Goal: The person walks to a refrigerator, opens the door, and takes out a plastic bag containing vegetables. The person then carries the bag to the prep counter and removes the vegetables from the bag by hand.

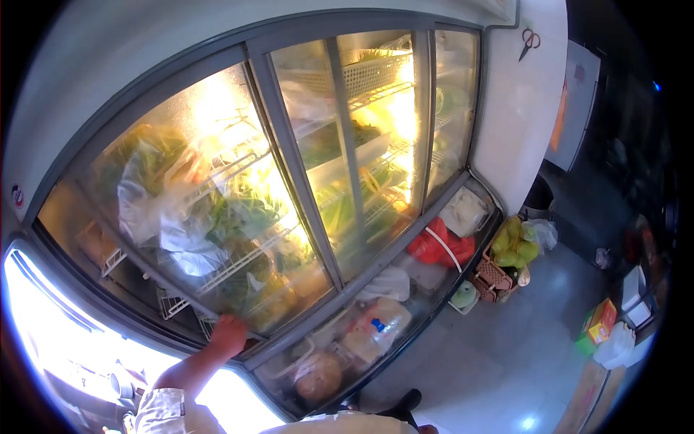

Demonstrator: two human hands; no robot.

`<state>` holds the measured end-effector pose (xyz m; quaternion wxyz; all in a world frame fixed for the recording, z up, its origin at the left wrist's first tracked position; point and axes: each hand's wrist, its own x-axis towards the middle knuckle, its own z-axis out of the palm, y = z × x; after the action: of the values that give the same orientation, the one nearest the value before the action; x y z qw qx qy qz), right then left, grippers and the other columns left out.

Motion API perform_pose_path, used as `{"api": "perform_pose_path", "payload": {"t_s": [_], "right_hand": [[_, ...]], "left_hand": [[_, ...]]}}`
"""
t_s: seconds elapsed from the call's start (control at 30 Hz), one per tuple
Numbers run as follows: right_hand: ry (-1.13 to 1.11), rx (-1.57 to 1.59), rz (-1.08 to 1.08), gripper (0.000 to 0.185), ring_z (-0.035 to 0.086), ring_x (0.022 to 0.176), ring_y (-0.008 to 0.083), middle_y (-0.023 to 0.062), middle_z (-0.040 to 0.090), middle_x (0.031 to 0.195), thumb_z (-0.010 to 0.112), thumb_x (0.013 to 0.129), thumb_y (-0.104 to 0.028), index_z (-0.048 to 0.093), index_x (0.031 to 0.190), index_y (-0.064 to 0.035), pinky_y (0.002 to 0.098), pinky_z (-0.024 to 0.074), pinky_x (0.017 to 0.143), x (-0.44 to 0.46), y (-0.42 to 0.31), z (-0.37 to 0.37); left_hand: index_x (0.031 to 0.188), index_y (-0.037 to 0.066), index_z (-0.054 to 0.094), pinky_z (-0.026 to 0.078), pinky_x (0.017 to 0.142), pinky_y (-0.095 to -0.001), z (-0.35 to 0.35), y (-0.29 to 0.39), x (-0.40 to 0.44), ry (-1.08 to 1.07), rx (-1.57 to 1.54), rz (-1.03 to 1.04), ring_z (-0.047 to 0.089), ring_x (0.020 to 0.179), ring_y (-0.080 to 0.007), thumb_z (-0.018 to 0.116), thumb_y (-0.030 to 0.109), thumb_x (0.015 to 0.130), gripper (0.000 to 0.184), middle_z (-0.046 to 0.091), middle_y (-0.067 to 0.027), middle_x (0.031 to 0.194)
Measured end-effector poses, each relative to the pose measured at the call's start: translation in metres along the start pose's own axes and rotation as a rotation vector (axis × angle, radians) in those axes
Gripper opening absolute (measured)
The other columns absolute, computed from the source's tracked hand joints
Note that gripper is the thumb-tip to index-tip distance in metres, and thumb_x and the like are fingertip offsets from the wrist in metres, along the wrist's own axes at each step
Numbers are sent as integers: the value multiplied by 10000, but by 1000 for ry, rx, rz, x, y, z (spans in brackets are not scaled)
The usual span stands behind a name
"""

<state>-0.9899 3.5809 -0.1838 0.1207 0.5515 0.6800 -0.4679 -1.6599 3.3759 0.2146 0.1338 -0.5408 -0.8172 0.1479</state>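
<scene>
At the lower left, my left hand point(230, 337) is closed at the lower end of the side frame of a sliding glass door point(173, 278), its fingers curled and partly hidden. The door belongs to a lit display fridge point(293, 155). Behind the fogged glass, white wire racks point(235, 266) carry leafy greens point(242, 217) and plastic bags point(177, 235). A narrow gap shows at the door's left side. Only a sliver of skin, seemingly my right hand point(427, 430), shows at the bottom edge; its fingers are hidden.
Below the doors, a glass-covered ledge point(426, 286) shows a red bag point(442, 242), wrapped packages point(376, 329) and a round brown item point(318, 376). On the floor at right stand a brown basket point(494, 278) and a yellow-green bag point(515, 242). Scissors point(529, 43) hang on the wall.
</scene>
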Motion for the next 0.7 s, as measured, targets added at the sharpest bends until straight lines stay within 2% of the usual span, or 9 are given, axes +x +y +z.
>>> {"api": "perform_pose_path", "payload": {"t_s": [0.07, 0.17, 0.27, 0.37, 0.47, 0.57, 0.63, 0.67, 0.7], "right_hand": [[-9, -7, 29, 371, 695, 940, 355, 209, 718, 1017, 561, 940, -366, 724, 1027, -44, 469, 543, 840, 7, 0, -8], [-22, -10, 58, 343, 699, 930, 358, 203, 722, 988, 582, 916, -347, 730, 984, -45, 461, 552, 829, 17, -20, -23], [-31, -8, 77, 316, 702, 919, 362, 198, 727, 960, 604, 893, -329, 736, 942, -46, 454, 560, 818, 29, -44, -39], [-23, -41, 74, 290, 706, 909, 365, 192, 731, 931, 625, 869, -310, 742, 899, -47, 446, 568, 807, 43, -68, -49], [27, -179, -27, 365, 698, 971, 371, 200, 730, 989, 589, 856, -370, 759, 929, -55, 454, 555, 864, 63, -78, -51], [17, -176, -32, 386, 685, 1004, 385, 202, 725, 1020, 562, 864, -377, 762, 955, -59, 462, 539, 908, 67, -88, -59], [11, -100, 4, 381, 680, 1012, 391, 209, 721, 1032, 561, 862, -367, 764, 980, -66, 456, 536, 919, 61, -93, -69], [8, -64, 20, 380, 677, 1016, 394, 213, 719, 1038, 561, 861, -361, 764, 992, -69, 454, 535, 925, 55, -92, -72], [10, -29, 58, 375, 678, 1012, 395, 214, 719, 1035, 562, 859, -357, 765, 987, -69, 456, 535, 923, 47, -86, -73]], "left_hand": [[871, 118, 719, 423, 928, -435, 3, -13, -41, -52, 34, -13, 593, 985, -264, 667, 240, 744, 183, 674, -68, 941], [767, 93, 707, 394, 1015, -449, 32, -35, -101, -33, 87, -61, 536, 1051, -289, 683, 221, 659, 169, 624, -78, 959], [790, 76, 720, 336, 1110, -473, 47, -53, -150, -147, -2, -154, 506, 1184, -313, 691, 229, 682, 190, 627, -130, 1121], [878, 11, 698, 328, 1138, -511, 9, -31, -154, -73, 92, -70, 515, 1266, -369, 649, 188, 734, 233, 631, -201, 1233], [920, 12, 698, 271, 1170, -562, 27, -14, -184, -82, 34, -213, 441, 1351, -413, 677, 188, 734, 257, 554, -232, 1373], [936, 33, 740, 235, 1183, -551, 32, 4, -204, -227, 15, -368, 389, 1379, -375, 700, 239, 747, 283, 549, -194, 1368], [1016, 38, 726, 265, 1166, -557, 31, 14, -213, -410, -254, -522, 385, 1371, -389, 702, 283, 774, 345, 563, -192, 1351], [1112, 52, 700, 310, 1149, -528, 59, 8, -232, -560, -378, -614, 405, 1347, -394, 695, 347, 808, 424, 588, -185, 1324], [1175, 69, 681, 374, 1118, -473, 55, 17, -227, -745, -428, -707, 463, 1320, -377, 683, 419, 852, 476, 615, -180, 1311]]}}
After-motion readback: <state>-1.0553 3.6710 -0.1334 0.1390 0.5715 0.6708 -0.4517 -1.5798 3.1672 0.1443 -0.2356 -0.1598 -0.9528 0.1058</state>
